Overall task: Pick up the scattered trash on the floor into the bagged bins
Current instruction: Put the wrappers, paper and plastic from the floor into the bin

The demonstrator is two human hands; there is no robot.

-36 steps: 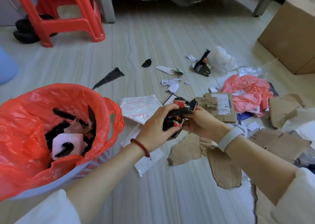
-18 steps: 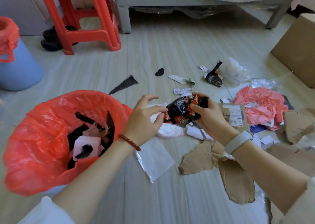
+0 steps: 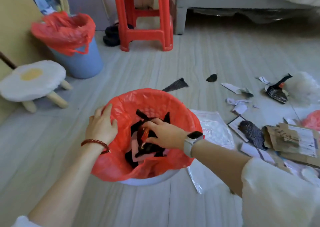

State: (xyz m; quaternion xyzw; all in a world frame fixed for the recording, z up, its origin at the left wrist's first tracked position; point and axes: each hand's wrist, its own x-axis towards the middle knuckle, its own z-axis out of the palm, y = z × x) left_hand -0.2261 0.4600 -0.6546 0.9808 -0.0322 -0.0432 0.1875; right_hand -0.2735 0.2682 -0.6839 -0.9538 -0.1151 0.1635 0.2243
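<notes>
Head view: right hand [image 3: 164, 135] grips the black wrapper [image 3: 144, 136] inside the near red-bagged bin [image 3: 180, 112]; left hand [image 3: 102, 124] holds its rim. Best release low, keeping the bag spread.

1. The near bin [image 3: 149, 180], white and lined with a red bag [image 3: 155, 98], stands on the floor, holding black and pink scraps.
2. A black-and-red wrapper [image 3: 142, 136] lies inside it, under the right hand [image 3: 166, 135].
3. A second bin [image 3: 81, 60], blue with a red bag, stands farther off at the left.
4. Paper scraps [image 3: 239, 104], torn cardboard [image 3: 290, 138], a clear plastic bag [image 3: 214, 128] and dark wrappers [image 3: 276, 92] litter the floor to the right.
</notes>
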